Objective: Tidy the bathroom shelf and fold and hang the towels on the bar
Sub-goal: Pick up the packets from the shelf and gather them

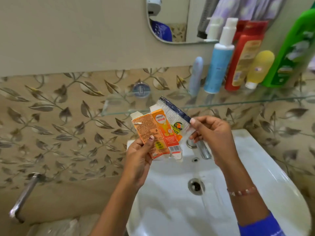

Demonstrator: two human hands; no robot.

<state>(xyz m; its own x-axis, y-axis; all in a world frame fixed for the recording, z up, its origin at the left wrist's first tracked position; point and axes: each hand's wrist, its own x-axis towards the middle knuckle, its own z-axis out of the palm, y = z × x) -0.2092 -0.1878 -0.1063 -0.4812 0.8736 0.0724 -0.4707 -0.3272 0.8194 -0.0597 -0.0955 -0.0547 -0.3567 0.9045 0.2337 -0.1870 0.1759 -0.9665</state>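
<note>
Holding two bits of clutter over the white sink (265, 167), the person stood at centre frame. Left hand (139, 160) was closed on a flattened orange Centrum carton (153, 133), thumb pressed on its printed face, fingers hidden behind. Carton's long axis ran upper left to lower right, barcode end down. Right hand (214, 133) pinched the right edge of a clear plastic scrub packet (177, 120) between thumb and fingertips; other fingers curled, not wide open. Packet lay just behind the carton, overlapping it, dark blue strip slanting toward upper left.

Glass shelf (221, 104) crossed the frame just above both hands, left half bare. Bottles stood bunched at upper right: a blue-and-white bottle (217, 65), a red bottle (242, 58), an inverted yellow tube (259, 68), a green bottle (293, 50); a pale slim item (196, 74) stood left of them. No towel bar in view; cloth at upper right showed only partly.

Judgement: shelf-tidying step, early in task, towels not started. Both items looked like empty packaging, probably for discarding, not reshelving. Key relation: packet sat between the hands, right hand nearer the shelf's crowded end, left hand nearer its bare end. Packet was limp and could slip from a pinch.
</note>
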